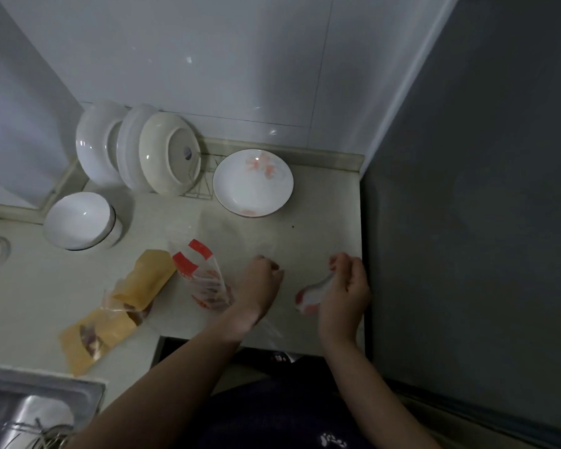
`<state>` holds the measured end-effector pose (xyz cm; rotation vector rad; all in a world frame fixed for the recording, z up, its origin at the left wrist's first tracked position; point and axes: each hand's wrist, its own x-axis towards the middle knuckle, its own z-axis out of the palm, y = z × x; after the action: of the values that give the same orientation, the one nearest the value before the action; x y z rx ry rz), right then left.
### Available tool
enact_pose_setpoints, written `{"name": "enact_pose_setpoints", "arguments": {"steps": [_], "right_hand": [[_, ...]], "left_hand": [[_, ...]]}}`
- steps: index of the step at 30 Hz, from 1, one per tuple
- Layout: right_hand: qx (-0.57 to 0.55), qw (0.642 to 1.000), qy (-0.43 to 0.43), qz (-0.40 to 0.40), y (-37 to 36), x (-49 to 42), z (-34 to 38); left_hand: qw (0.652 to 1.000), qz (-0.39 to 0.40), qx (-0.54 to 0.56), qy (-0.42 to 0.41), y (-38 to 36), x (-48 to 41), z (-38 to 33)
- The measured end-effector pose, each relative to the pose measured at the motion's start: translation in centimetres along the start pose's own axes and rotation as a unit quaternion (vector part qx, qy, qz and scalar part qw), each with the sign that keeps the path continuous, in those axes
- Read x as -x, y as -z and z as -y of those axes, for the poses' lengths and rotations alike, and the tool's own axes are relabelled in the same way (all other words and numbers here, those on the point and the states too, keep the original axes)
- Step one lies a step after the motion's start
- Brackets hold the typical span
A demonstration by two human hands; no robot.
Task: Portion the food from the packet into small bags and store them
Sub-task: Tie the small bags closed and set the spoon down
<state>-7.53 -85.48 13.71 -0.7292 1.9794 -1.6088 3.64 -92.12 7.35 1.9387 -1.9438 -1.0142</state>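
A person's left hand (260,283) and right hand (345,291) work over a pale kitchen counter (321,222), each with fingers pinched on thin clear plastic, the right also closed on a small red-and-white bag (311,298). A red-and-white packet (201,273) lies just beside the left hand, with yellow packets (117,309) further left. A floral bowl (252,183) sits behind.

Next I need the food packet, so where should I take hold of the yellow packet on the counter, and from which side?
Grip the yellow packet by its upper, flat yellow end, coming from the right with the left hand, which is nearest. The packet lies slanted on the counter, and its lower part looks torn open with crumpled clear film, so holding the intact end probably keeps the contents from spilling.
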Motion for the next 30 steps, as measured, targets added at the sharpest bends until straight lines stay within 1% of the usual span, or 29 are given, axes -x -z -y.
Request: {"name": "enact_pose_setpoints", "arguments": {"steps": [2, 4, 6, 7, 9, 12, 15, 17, 20, 22, 24, 26, 28, 30], "right_hand": [[-0.016, 0.999, 0.006, 0.033, -0.2, 0.3, 0.3], [-0.025, 0.996, 0.022, 0.077, -0.3, 0.9, 0.9], [-0.004, 0.989, 0.069, 0.129, -0.5, 1.5, 1.2], [0.012, 0.982, 0.106, 0.155, -0.4, 1.7, 1.3], [0.055, 0.964, 0.179, 0.188, -0.3, 2.1, 1.3], [0.125, 0.943, 0.254, 0.176, -0.1, 2.0, 1.4], [0.128, 0.926, 0.313, 0.170, 0.0, 2.1, 1.1], [0.121, 0.922, 0.332, 0.156, 0.1, 2.1, 1.0], [0.097, 0.937, 0.306, 0.140, 0.2, 2.1, 1.1], [0.086, 0.948, 0.273, 0.137, 0.3, 2.0, 1.2], [0.053, 0.967, 0.199, 0.153, 0.2, 1.9, 1.2], [0.011, 0.975, 0.138, 0.171, 0.2, 2.0, 1.2], [-0.003, 0.975, 0.127, 0.183, 0.2, 2.1, 1.2], [-0.007, 0.973, 0.129, 0.191, 0.2, 2.1, 1.2]], "left_hand": [[0.991, -0.039, 0.129, 0.003, 1.3, 1.5, -1.9], [0.966, -0.063, 0.249, 0.009, 2.9, 3.3, -3.6], [0.934, -0.079, 0.348, 0.012, 4.7, 5.0, -4.8], [0.921, -0.090, 0.378, 0.008, 5.6, 5.7, -5.2], [0.906, -0.112, 0.407, -0.004, 7.1, 6.7, -5.7], [0.889, -0.117, 0.443, 0.000, 8.6, 7.3, -6.0], [0.894, -0.123, 0.432, -0.002, 9.0, 7.9, -6.0], [0.889, -0.116, 0.444, 0.000, 9.0, 8.3, -5.9], [0.862, -0.101, 0.497, 0.016, 8.6, 8.6, -5.8], [0.855, -0.110, 0.506, 0.034, 8.1, 8.8, -5.5], [0.866, -0.119, 0.483, 0.043, 7.7, 8.8, -5.0], [0.889, -0.102, 0.445, 0.038, 7.4, 8.7, -4.6], [0.911, -0.077, 0.404, 0.022, 7.2, 8.8, -4.3], [0.916, -0.076, 0.393, 0.017, 7.2, 8.9, -4.1]]}}
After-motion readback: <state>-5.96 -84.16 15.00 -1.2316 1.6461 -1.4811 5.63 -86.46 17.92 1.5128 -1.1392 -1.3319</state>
